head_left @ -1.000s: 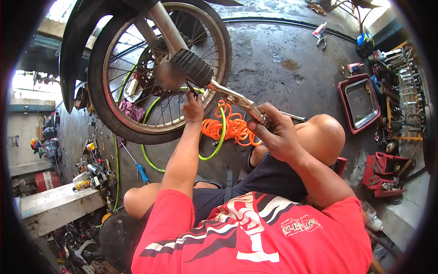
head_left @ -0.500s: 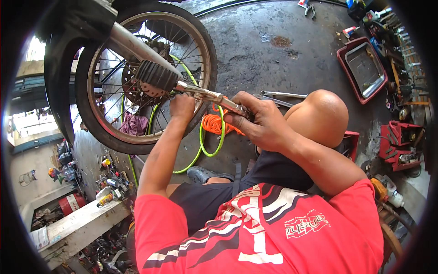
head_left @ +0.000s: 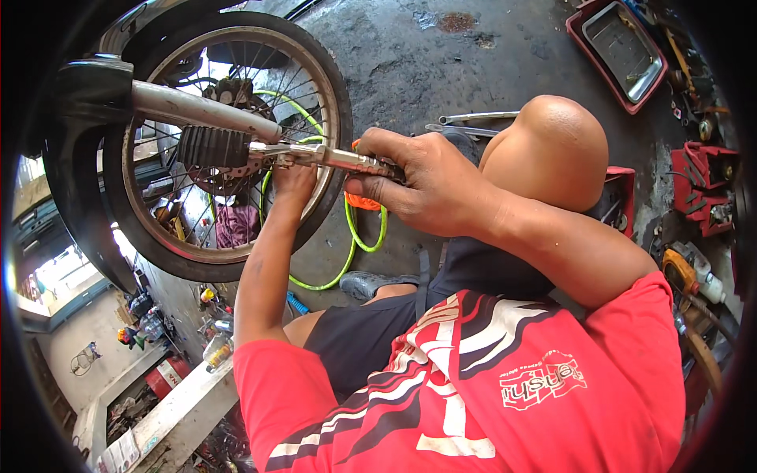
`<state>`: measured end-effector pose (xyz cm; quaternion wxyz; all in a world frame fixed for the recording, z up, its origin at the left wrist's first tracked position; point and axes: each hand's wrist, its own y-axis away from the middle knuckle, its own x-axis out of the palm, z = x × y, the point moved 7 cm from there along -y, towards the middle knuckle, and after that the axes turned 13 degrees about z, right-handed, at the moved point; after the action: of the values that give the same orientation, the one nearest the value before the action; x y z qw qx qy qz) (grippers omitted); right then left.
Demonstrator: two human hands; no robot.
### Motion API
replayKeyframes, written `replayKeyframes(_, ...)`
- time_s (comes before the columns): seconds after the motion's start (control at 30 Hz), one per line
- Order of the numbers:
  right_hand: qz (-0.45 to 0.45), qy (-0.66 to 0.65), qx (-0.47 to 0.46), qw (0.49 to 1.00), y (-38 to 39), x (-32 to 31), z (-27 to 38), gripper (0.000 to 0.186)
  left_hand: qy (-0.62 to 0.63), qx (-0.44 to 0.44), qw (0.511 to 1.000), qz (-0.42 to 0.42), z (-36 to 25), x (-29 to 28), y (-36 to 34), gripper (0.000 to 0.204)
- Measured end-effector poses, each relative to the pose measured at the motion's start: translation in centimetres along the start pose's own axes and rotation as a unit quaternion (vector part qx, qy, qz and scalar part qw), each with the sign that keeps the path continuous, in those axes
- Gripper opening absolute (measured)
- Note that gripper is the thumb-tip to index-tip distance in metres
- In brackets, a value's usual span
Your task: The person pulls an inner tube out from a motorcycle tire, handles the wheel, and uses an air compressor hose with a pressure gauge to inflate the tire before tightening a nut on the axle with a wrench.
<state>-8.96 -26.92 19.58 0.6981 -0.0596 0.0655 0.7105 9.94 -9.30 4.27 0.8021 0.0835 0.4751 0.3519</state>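
Note:
My right hand (head_left: 426, 185) is closed round a long silver metal piece (head_left: 341, 156) with a jointed middle. At its far left end is a black, ribbed rubber sleeve (head_left: 211, 147), lying across the spokes in the picture. My left hand (head_left: 293, 180) is curled closed just beneath the joint; what its fingertips grip is hidden. Behind both is a motorcycle's spoked front wheel (head_left: 333, 106), with a silver fork tube (head_left: 189, 103) just above the rubber sleeve.
Green hose (head_left: 355, 252) loops over the floor beside coiled orange hose (head_left: 364, 202). Long metal tools (head_left: 473, 120) lie beyond my knee. A red-rimmed tray (head_left: 582, 43) and red toolbox (head_left: 702, 181) stand right; a cluttered pale ledge (head_left: 181, 398) runs along lower left.
The view has swung, so wheel and floor items sit differently. The metal piece has tipped nearer horizontal, and both hands appear further up and left, still closed.

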Motion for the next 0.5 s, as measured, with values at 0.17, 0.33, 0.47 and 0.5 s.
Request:
replayKeyframes(0.17, 0.005, 0.025, 0.017, 1.000, 0.0, 0.4, 0.3, 0.030, -0.014, 0.045, 0.997, -0.055, 0.5, 2.6, -0.6, 0.014)
replayKeyframes(0.33, 0.005, 0.127, 0.060, 0.990, -0.3, 0.4, -0.6, 0.031, 0.054, 0.084, 0.995, -0.005, -0.1, 1.4, -2.5, 0.017)
replayKeyframes(0.47, 0.063, 0.108, 0.030, 0.992, -0.8, 1.7, -0.4, 0.043, 0.026, 0.054, 0.998, 0.001, 0.5, 2.6, -3.2, 0.016)
replayKeyframes(0.5, 0.057, 0.073, 0.017, 0.996, -0.9, 2.1, -0.1, 0.045, 0.021, 0.043, 0.999, -0.002, 0.7, 3.5, -3.2, 0.015)
